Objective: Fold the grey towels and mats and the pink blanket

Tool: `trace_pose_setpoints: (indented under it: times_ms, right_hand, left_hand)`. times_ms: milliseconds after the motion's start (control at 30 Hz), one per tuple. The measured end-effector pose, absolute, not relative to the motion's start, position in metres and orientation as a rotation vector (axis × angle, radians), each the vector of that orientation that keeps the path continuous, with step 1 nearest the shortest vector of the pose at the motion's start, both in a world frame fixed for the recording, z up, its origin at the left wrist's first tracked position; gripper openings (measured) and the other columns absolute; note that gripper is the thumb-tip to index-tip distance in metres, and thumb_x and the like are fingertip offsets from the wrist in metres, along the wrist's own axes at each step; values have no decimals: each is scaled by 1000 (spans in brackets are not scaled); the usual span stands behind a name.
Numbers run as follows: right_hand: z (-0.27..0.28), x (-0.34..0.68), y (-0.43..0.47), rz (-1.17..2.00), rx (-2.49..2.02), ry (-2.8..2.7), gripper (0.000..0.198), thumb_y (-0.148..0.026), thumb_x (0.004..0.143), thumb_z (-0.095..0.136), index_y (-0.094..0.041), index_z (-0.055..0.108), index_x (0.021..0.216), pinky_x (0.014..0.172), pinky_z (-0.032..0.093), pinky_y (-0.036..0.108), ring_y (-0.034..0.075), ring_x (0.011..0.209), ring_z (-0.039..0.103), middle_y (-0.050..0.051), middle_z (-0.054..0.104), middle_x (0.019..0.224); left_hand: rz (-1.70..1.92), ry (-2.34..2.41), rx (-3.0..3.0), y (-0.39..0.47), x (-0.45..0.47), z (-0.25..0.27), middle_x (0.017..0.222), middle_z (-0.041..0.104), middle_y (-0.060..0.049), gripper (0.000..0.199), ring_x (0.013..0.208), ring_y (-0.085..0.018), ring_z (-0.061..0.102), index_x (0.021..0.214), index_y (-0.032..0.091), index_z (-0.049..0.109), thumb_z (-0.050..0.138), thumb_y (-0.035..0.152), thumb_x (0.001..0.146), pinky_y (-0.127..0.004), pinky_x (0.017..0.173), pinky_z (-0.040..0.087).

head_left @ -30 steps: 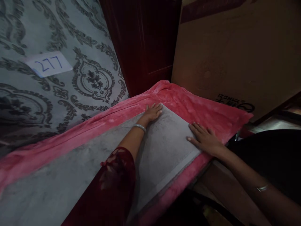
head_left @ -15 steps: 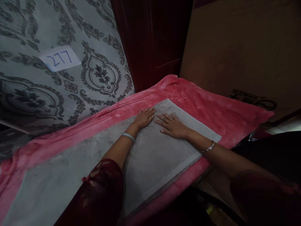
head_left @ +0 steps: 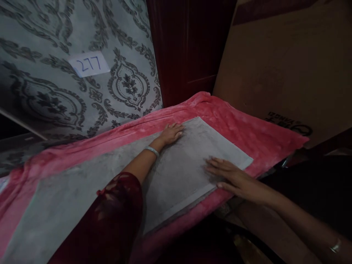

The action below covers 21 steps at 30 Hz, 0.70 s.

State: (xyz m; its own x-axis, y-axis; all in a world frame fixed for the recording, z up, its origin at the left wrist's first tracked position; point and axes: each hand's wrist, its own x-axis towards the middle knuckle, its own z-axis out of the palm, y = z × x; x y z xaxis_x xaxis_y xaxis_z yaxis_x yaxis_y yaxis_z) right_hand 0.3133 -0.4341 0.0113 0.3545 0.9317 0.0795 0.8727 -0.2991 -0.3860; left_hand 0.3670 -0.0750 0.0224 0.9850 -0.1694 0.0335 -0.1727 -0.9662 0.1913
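A grey cloth [head_left: 181, 172], probably a towel, lies spread out on a pink plush blanket [head_left: 247, 128]. My left hand [head_left: 171, 134] rests flat on the cloth by its far edge, fingers extended and holding nothing. Over the cloth's near right part is my right hand [head_left: 229, 176], its fingers apart and slightly blurred. Whether those fingertips touch the fabric I cannot tell. The cloth looks mostly smooth, with a hemmed band along its near right edge.
Patterned wallpaper [head_left: 129, 84] with a paper marked 277 [head_left: 89, 64] rises behind the blanket. Beside it stands a dark red wooden panel [head_left: 189, 47]. A large cardboard box [head_left: 286, 66] leans at the right. Dark shapes fill the lower right.
My right hand has moved right and nearer to me, away from my left hand. The left hand stays in about the same spot on the cloth. The view has shifted slightly.
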Motion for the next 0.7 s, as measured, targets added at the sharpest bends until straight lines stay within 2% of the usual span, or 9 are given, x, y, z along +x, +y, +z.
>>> trace_pose_setpoints:
  times_ms: [133,233,367,500,700]
  right_hand:
    - [36,334,-374,129,-2162,-1659,62,-58,103,33,-29,36,158,123,19,55,26,154,17,6,25,166]
    - [35,355,-310,121,-2131,-1786,65,-57,103,35,-25,31,159,123,18,54,25,155,14,9,22,166]
    - [14,373,-258,130,-2241,-1840,70,-56,101,44,-24,27,160,121,16,59,31,154,12,14,16,167]
    - [-3,364,-272,94,-2211,-1923,66,-58,100,44,-30,31,159,119,14,66,34,154,12,10,17,167]
    - [-3,306,-356,272,-2052,-1978,63,-55,101,46,-38,27,159,122,15,60,28,155,6,2,19,167]
  left_hand:
    - [116,-273,2861,-59,338,34,162,39,-3,53,153,-21,24,152,26,44,32,32,101,-49,126,18]
    - [156,-247,2848,-44,317,35,160,41,-1,53,152,-18,28,151,28,46,34,27,99,-43,126,21]
    - [74,-140,2877,-38,303,21,161,39,-2,54,152,-17,28,152,27,43,33,27,99,-45,125,21]
    - [52,-83,2915,-40,296,6,164,34,-1,54,154,-18,21,155,31,37,31,34,101,-51,125,17]
    - [44,-97,2916,-40,296,3,164,33,-1,54,154,-19,21,156,31,36,30,34,102,-50,125,15]
